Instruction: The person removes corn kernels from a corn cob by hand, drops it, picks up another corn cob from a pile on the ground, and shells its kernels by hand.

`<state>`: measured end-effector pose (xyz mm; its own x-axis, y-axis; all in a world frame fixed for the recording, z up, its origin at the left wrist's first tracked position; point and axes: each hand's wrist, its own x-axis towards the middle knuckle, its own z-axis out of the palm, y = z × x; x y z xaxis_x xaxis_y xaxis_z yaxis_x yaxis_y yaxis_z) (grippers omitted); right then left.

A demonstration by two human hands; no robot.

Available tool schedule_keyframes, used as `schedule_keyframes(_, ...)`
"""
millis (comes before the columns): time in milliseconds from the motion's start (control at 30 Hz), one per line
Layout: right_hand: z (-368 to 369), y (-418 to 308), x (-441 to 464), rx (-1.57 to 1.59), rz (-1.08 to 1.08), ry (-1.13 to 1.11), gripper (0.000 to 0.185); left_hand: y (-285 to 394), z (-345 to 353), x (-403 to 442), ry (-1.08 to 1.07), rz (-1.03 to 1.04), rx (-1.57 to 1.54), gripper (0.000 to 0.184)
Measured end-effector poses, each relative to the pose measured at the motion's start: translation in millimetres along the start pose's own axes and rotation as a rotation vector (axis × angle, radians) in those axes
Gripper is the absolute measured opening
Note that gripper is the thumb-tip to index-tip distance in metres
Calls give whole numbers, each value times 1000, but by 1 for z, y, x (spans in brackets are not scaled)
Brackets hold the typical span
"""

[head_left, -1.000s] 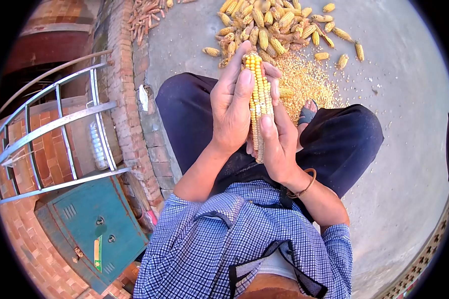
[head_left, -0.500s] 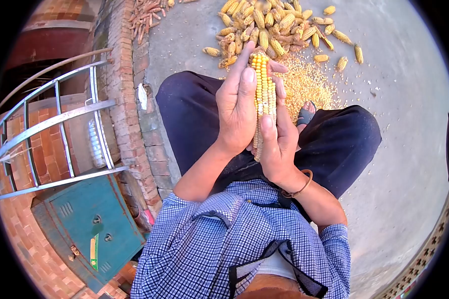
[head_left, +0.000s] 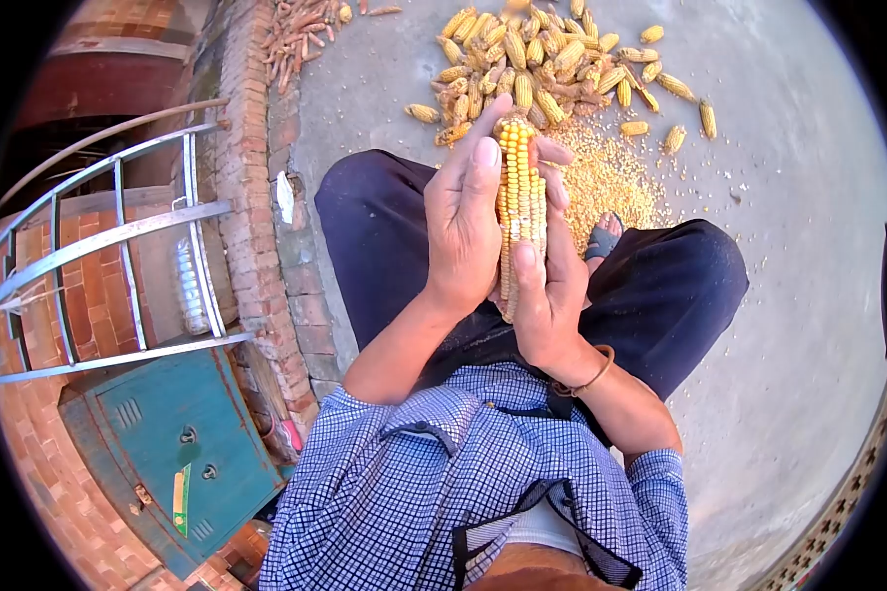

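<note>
An upright corn cob (head_left: 520, 207) with yellow kernels is gripped between my two hands, above my lap. My left hand (head_left: 463, 222) presses on its left side, thumb along the kernels near the top. Lower on the right side, my right hand (head_left: 552, 286) holds it with the thumb on its lower half and fingers wrapped behind. A patch without kernels shows reddish near the top right of the cob. Beyond the hands lie a heap of corn cobs (head_left: 562, 59) and a spread of loose kernels (head_left: 611, 182).
Bare reddish cobs (head_left: 291, 34) lie at the upper left beside a brick edge (head_left: 251, 177). A metal rail frame (head_left: 118, 241) and a teal metal cabinet (head_left: 182, 443) stand at the left. My sandalled foot (head_left: 604, 236) is beside the loose kernels.
The hands and the cob have shifted slightly right and stay close together. The view has tilted a little. Both hands keep their hold on the cob.
</note>
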<state>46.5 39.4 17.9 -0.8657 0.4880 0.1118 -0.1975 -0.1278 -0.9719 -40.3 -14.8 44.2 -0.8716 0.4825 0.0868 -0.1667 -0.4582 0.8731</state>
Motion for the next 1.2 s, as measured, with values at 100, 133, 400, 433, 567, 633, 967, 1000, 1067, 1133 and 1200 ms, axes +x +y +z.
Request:
schedule_keyframes(100, -2, 4, -1, -10, 23, -25, 43, 1, 3, 3, 87, -51, 77, 44)
schedule_keyframes(133, -3, 5, -1, -23, 39, -40, 44, 2, 4, 3, 91, -56, 81, 44)
schedule_keyframes(400, -2, -1, -2, -135, -21, -13, 47, 6, 6, 4, 78, -53, 131, 46)
schedule_keyframes(433, -4, -1, -1, -171, -21, -36, 48, 6, 6, 5, 82, -53, 93, 46)
schedule_keyframes(567, -7, 6, -3, -176, -28, -66, 50, 8, 8, 3, 108, -72, 3, 46)
schedule_keyframes(633, -6, 7, -3, -143, -31, -61, 50, 9, 9, 3, 117, -83, 20, 46)
schedule_keyframes(967, -7, 6, -4, -149, -47, -40, 49, 9, 8, 3, 87, -67, 26, 46)
schedule_keyframes(1000, -6, 4, -4, -151, -47, -33, 49, 8, 8, 4, 86, -57, 31, 46)
schedule_keyframes(1067, -5, 2, -3, -175, -49, -20, 48, 12, 12, 1, 122, -87, 109, 48)
schedule_keyframes(1133, -5, -4, 1, -110, -28, -5, 50, 12, 13, -3, 158, -118, 112, 49)
schedule_keyframes(1200, -4, -9, 9, 55, 6, 21, 55, 4, 8, -6, 183, -142, 38, 49)
